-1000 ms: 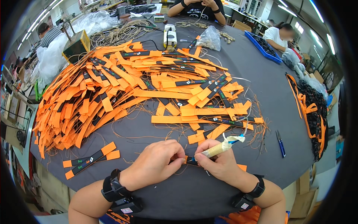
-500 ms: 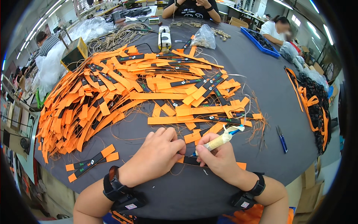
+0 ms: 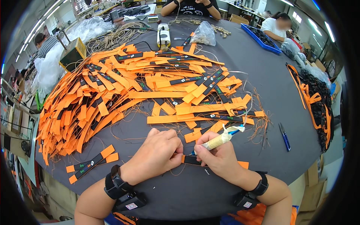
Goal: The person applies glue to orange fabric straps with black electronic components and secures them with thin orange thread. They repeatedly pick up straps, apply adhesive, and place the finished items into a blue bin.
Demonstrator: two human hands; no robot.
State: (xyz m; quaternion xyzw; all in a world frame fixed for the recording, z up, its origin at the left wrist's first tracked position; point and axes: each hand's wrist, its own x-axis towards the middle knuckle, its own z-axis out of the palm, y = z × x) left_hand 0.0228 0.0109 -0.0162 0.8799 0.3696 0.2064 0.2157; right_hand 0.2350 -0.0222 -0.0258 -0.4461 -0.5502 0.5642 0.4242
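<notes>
A black woven strip with orange ends (image 3: 192, 160) lies flat on the table in front of me. My left hand (image 3: 156, 154) is closed, its fingertips pressed on the strip's left end. In my right hand (image 3: 222, 160) is a corded pen-shaped tool (image 3: 216, 141) wrapped in yellowish tape, with a blue end. Its tip points down at the strip, near the left fingertips; whether it touches cannot be made out. Two similar strips (image 3: 92, 163) lie crossed at the left. Beyond my hands spreads a large heap of orange and black strips (image 3: 90, 101) with loose threads.
Blue thread snips (image 3: 284, 137) lie to the right. At the back are a white device (image 3: 163, 36) with a cord, a clear bag (image 3: 204, 33), coiled rope (image 3: 116, 37) and a blue tray (image 3: 260, 39). Black and orange goods (image 3: 315, 101) line the right edge. Other people sit across.
My left hand has shifted very slightly and a bit more of the strip's orange left end shows. The tool's tip stays near the same spot. The view has moved a little.
</notes>
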